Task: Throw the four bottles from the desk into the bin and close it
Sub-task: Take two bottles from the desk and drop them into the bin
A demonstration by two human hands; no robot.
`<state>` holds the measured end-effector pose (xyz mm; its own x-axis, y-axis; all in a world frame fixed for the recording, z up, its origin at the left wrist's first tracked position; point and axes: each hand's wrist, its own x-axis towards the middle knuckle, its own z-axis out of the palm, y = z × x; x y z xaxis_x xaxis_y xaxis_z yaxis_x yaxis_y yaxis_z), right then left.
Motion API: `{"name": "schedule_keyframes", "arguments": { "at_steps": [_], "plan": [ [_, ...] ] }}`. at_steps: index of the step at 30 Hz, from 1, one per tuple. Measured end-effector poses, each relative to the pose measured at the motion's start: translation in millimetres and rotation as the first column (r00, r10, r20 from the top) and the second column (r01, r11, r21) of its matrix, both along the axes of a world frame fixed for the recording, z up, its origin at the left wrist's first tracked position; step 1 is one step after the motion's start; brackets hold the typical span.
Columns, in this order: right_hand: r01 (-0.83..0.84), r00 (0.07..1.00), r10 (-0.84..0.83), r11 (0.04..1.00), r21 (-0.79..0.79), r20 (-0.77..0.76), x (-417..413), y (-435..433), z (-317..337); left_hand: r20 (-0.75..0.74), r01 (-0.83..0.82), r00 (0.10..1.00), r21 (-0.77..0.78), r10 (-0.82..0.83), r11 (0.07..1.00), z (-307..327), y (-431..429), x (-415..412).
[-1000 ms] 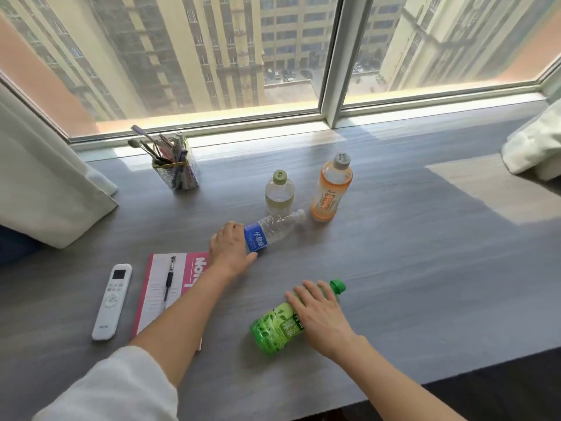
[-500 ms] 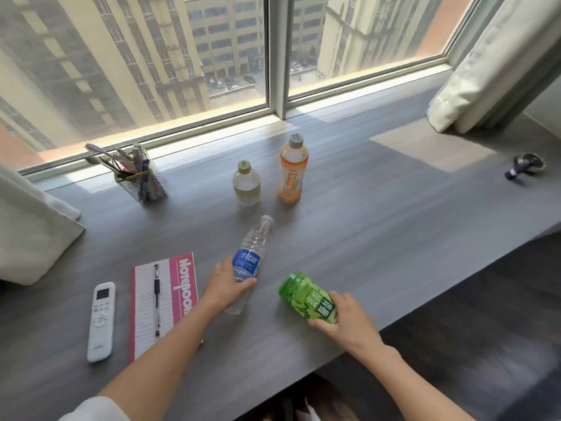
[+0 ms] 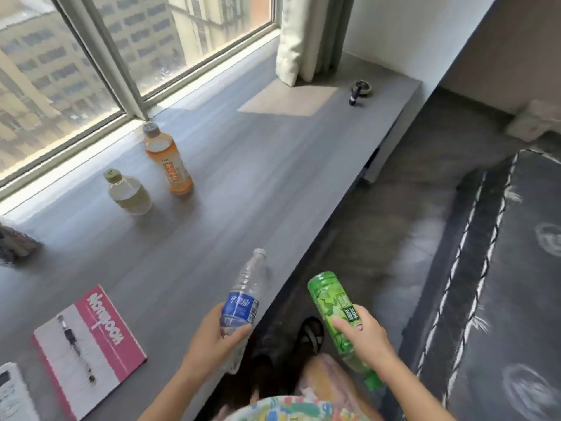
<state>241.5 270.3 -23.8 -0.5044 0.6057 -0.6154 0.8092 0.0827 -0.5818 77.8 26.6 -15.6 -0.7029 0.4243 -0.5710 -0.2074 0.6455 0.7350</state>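
Observation:
My left hand (image 3: 212,338) grips a clear water bottle (image 3: 244,296) with a blue label, held above the desk's front edge with its cap pointing away. My right hand (image 3: 362,335) holds a green bottle (image 3: 332,305) past the edge, over the floor, base up and cap down. An orange bottle (image 3: 168,161) and a small clear bottle with an olive cap (image 3: 129,192) stand upright on the grey desk (image 3: 258,177) near the window. No bin is in view.
A pink notebook (image 3: 100,335) with a pen on it and a white remote (image 3: 10,393) lie at the desk's left front. A small dark object (image 3: 358,92) sits far right by the curtain (image 3: 306,38). A dark mattress (image 3: 501,284) lies on the floor to the right.
Both hands have lifted their bottles off the desk and drawn them toward the front edge. The view has swung to the right, bringing the floor and mattress into sight.

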Motion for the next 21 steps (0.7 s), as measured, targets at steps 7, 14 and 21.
{"name": "schedule_keyframes", "arguments": {
  "at_steps": [7, 14, 21],
  "plan": [
    [0.253, 0.964, -0.254, 0.967, 0.023, 0.074, 90.0, 36.7, -23.2, -0.053, 0.358, 0.93, -0.084, -0.362, 0.93, -4.8, 79.6, 25.9],
    [0.421, 0.89, -0.421, 0.906, 0.041, 0.175, 175.6, 96.3, -48.3, -0.114, 0.617, 0.761, -0.178, -0.638, 0.767, -14.9, 212.9, 56.6],
    [0.459, 0.824, -0.441, 0.888, 0.037, 0.355, 246.0, 153.3, -65.6, -0.137, 0.706, 0.648, -0.262, -0.75, 0.658, -30.1, 337.6, 101.4]
  ]
}}
